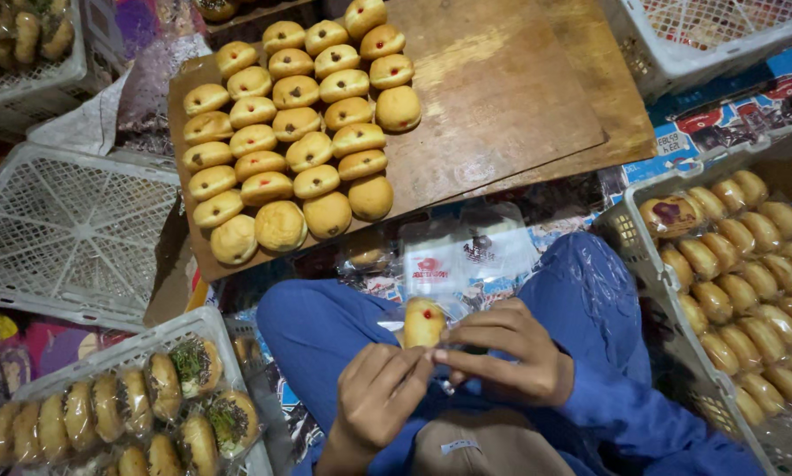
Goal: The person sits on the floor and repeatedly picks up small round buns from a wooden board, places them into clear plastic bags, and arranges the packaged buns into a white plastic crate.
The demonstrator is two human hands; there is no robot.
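My left hand [377,392] and my right hand [506,353] meet over my lap, both gripping a small golden bun with a red dot [423,322]. The bun sits partly inside a clear plastic wrapper [453,308] that my fingers pinch at its lower end. My legs in blue trousers [317,322] lie crossed beneath. Loose clear wrappers with red print [453,256] rest just beyond my hands. Farther off, a wooden board [502,88] carries several rows of unwrapped buns [295,132] with red or dark dots.
A white crate [630,231] at the right holds several wrapped buns. Another crate [145,344] at the lower left holds wrapped buns, some with green topping. An empty white crate [61,229] lies at the left, and more crates [722,35] stand at the back.
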